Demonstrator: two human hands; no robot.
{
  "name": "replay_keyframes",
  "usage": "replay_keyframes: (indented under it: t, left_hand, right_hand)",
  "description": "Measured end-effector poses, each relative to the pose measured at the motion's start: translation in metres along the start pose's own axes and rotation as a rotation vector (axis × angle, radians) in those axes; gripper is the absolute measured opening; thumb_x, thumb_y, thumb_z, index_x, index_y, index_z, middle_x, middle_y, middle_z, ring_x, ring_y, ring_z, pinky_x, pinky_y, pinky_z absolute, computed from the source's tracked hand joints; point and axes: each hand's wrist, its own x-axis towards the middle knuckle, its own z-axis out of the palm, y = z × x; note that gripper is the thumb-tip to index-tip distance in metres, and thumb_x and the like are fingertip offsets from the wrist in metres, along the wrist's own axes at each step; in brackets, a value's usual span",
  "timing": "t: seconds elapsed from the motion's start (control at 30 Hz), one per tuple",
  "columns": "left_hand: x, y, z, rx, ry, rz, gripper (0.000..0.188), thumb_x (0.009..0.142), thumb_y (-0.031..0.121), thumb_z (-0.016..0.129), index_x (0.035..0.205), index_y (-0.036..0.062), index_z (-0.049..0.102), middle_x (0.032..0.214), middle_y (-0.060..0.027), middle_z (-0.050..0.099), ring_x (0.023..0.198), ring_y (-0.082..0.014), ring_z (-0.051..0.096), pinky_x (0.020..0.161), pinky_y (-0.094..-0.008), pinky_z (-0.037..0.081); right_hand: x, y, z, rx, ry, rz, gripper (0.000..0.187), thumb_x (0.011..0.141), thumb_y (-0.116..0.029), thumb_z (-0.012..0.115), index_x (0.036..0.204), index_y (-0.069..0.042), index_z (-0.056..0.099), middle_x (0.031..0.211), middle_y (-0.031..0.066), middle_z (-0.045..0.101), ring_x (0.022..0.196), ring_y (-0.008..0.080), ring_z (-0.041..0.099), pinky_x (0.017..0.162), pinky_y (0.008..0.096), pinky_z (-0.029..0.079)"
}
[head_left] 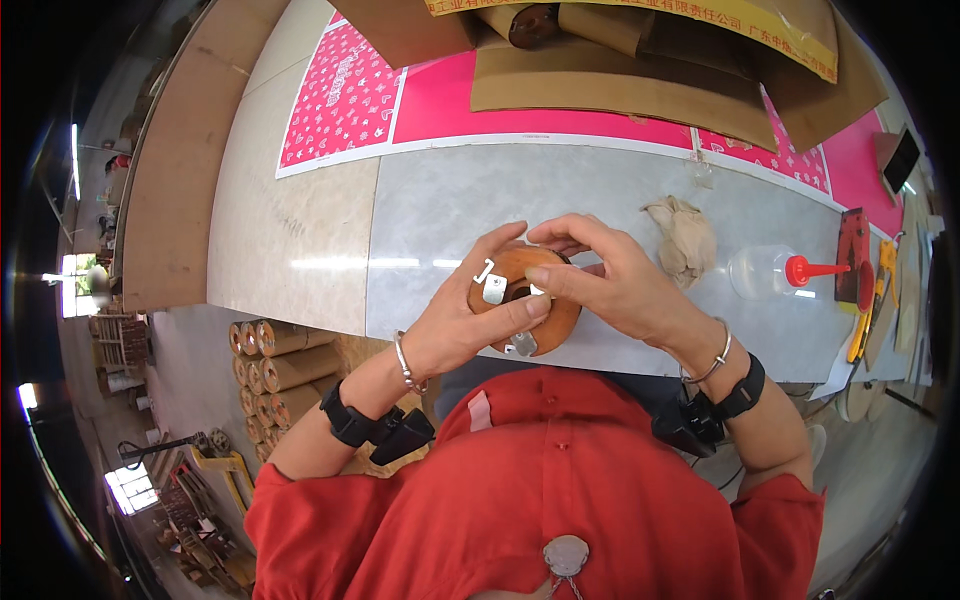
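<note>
A round, orange-brown, disc-shaped piece (562, 318) with a dark hole in its middle is between my two hands, at the near edge of the grey tabletop. Small silver-white pieces (495, 289) sit on its face and near its rim. My left hand (450, 318) curves round its left side, thumb lying across the face toward the hole. From the far right, my right hand (622, 283) closes on it, with the thumb pressed near the hole and the fingers bent over the far rim. Fingers partly cover the hole, and the underside is hidden.
Right of my hands lie a crumpled beige cloth (682, 240) and a clear bottle (757, 272) with a red nozzle. Farther right is a yellow-handled tool (884, 268). An open cardboard box (620, 95) stands at the back on pink sheeting (440, 105). Brown rolls (297, 372) are stacked lower left.
</note>
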Motion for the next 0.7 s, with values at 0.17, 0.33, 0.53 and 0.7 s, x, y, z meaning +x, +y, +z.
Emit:
replay_keyframes:
  t: [0.17, 0.33, 0.53, 0.7]
  left_hand:
    - [0.001, -0.004, 0.0, -0.023, 0.007, -0.006, 0.079, 0.083, 0.029, 0.069, 0.142, 0.0044, 0.023, 0.113, -0.0086, 0.056, 0.072, -0.0088, 0.056, 0.054, -0.0213, 0.046]
    - [0.002, -0.002, 0.0, -0.019, 0.015, -0.032, 0.081, 0.082, 0.034, 0.069, 0.142, 0.0044, 0.024, 0.105, -0.0094, 0.057, 0.075, -0.0096, 0.056, 0.055, -0.0218, 0.046]
    - [0.0, -0.009, 0.001, -0.078, 0.035, 0.007, 0.079, 0.083, 0.04, 0.067, 0.141, 0.0027, 0.028, 0.099, -0.0081, 0.058, 0.081, -0.0121, 0.058, 0.064, -0.0238, 0.048]
    - [-0.008, -0.013, -0.009, -0.21, 0.096, -0.002, 0.065, 0.088, 0.043, 0.061, 0.137, 0.0067, 0.039, 0.116, -0.0082, 0.057, 0.111, -0.0174, 0.052, 0.096, -0.0318, 0.039]
  right_hand:
    - [0.002, -0.003, 0.002, 0.058, 0.027, -0.017, 0.04, 0.084, -0.028, 0.065, 0.111, -0.001, 0.056, 0.109, 0.0128, 0.055, 0.102, 0.0217, 0.054, 0.088, 0.0325, 0.044]
    - [0.006, 0.0, 0.0, 0.112, 0.01, 0.009, 0.038, 0.084, -0.028, 0.065, 0.11, -0.001, 0.057, 0.108, 0.012, 0.057, 0.102, 0.0215, 0.054, 0.088, 0.0327, 0.044]
    - [0.0, 0.002, 0.001, 0.149, 0.028, 0.006, 0.04, 0.088, -0.032, 0.063, 0.11, 0.0, 0.058, 0.109, 0.0112, 0.058, 0.103, 0.0195, 0.053, 0.089, 0.032, 0.042]
    - [-0.011, 0.005, 0.004, 0.22, 0.065, 0.079, 0.044, 0.09, -0.036, 0.061, 0.113, 0.001, 0.057, 0.11, 0.0108, 0.057, 0.104, 0.0175, 0.052, 0.091, 0.0315, 0.042]
